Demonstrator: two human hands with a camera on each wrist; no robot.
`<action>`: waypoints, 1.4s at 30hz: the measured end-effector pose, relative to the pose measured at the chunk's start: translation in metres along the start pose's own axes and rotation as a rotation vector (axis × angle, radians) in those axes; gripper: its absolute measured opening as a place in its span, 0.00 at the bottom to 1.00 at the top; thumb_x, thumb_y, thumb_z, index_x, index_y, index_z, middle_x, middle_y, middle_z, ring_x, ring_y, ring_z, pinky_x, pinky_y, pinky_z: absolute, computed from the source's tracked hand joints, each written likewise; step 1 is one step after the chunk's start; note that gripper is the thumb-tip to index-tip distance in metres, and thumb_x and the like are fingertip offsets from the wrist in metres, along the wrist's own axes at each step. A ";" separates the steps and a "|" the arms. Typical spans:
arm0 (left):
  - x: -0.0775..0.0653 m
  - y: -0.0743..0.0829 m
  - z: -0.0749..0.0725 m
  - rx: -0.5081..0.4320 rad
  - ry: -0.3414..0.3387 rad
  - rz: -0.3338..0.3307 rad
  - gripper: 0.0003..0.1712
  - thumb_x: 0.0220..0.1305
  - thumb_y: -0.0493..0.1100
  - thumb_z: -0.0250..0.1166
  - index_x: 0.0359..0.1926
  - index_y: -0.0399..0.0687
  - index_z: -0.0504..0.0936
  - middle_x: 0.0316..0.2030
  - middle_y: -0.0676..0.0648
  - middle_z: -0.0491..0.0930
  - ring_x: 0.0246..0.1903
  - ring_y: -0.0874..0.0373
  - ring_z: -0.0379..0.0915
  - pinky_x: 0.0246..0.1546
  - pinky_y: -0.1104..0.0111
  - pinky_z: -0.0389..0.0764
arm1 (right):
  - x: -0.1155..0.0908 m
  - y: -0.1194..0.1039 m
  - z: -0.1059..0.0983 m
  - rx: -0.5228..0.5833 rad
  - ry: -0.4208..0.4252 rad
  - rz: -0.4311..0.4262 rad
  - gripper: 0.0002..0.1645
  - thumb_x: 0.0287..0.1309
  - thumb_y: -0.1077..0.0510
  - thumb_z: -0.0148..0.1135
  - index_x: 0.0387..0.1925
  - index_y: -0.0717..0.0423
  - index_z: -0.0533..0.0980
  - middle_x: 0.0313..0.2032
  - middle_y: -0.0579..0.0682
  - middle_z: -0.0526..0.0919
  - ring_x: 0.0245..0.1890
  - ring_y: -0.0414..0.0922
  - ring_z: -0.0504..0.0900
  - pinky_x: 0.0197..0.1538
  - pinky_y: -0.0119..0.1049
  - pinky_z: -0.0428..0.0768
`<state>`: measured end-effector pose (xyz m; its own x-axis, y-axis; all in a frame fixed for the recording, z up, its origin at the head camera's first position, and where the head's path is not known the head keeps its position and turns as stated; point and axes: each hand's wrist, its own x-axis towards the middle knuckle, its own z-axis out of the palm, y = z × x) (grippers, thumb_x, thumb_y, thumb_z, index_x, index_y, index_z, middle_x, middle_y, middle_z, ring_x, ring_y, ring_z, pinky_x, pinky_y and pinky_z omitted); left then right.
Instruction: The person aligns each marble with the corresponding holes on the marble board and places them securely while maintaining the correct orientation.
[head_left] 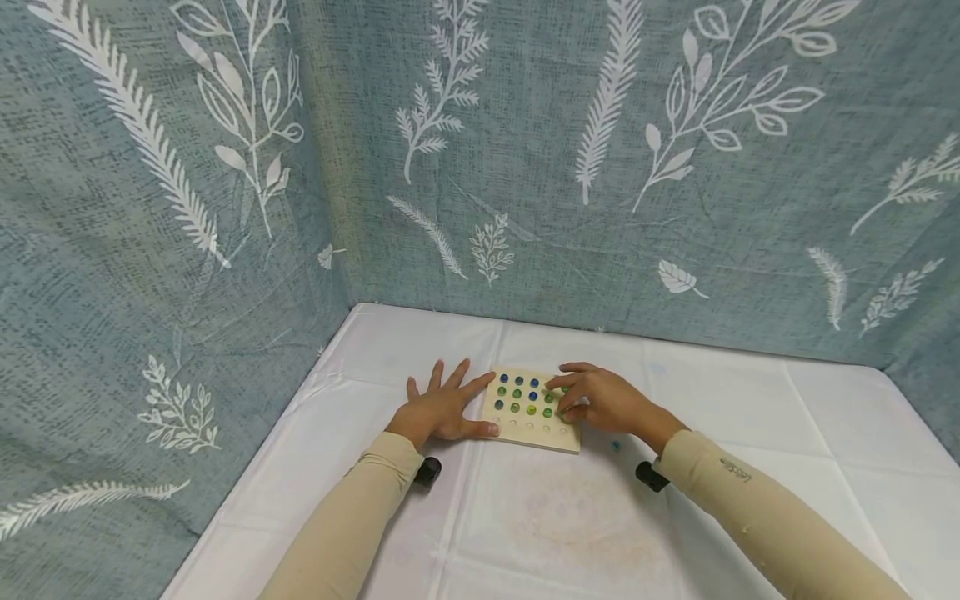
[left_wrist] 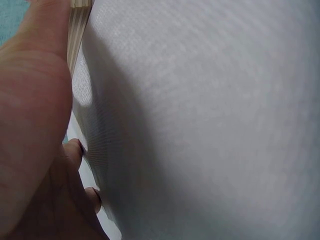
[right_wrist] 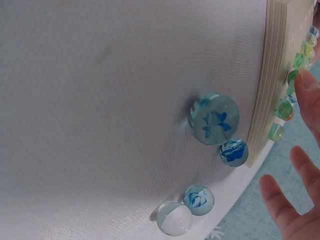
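A pale wooden board (head_left: 532, 432) with rows of round hollows lies on the white cloth. Glass marbles, blue, green and yellowish, sit in the far rows; the nearest row of hollows holds none. At the board's left edge my left hand (head_left: 442, 410) rests with spread fingers, its thumb by the near corner and index finger by the far one. My right hand (head_left: 609, 398) is over the board's right side, fingers apart. Its thumb (right_wrist: 311, 95) is against or just beside a green marble (right_wrist: 293, 78); the index finger's contact is partly hidden.
Loose clear-and-blue marbles, one large marble (right_wrist: 215, 119) among them, lie on the cloth to the right of the board. A blue-grey leaf-patterned curtain (head_left: 525, 183) hangs behind the table (head_left: 480, 550) and along its left side.
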<state>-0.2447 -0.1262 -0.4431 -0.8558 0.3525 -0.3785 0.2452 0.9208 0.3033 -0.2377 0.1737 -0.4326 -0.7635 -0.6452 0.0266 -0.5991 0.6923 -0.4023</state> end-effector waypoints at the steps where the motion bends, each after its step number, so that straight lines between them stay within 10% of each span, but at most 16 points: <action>1: 0.000 0.000 0.000 0.003 0.001 0.001 0.54 0.63 0.77 0.62 0.83 0.78 0.47 0.86 0.47 0.34 0.84 0.34 0.23 0.74 0.24 0.35 | -0.001 0.000 0.000 -0.001 0.000 0.003 0.11 0.59 0.62 0.74 0.43 0.49 0.91 0.64 0.50 0.84 0.75 0.61 0.70 0.69 0.57 0.77; 42: -0.001 0.002 -0.001 0.007 -0.001 -0.005 0.55 0.63 0.78 0.62 0.83 0.77 0.46 0.86 0.47 0.34 0.84 0.34 0.23 0.74 0.24 0.35 | -0.047 0.016 -0.010 0.051 0.094 0.086 0.09 0.58 0.63 0.75 0.41 0.51 0.91 0.66 0.57 0.82 0.73 0.64 0.71 0.66 0.62 0.78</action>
<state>-0.2435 -0.1247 -0.4406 -0.8565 0.3483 -0.3809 0.2443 0.9237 0.2953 -0.2137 0.2186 -0.4308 -0.8324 -0.5492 0.0746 -0.5189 0.7250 -0.4529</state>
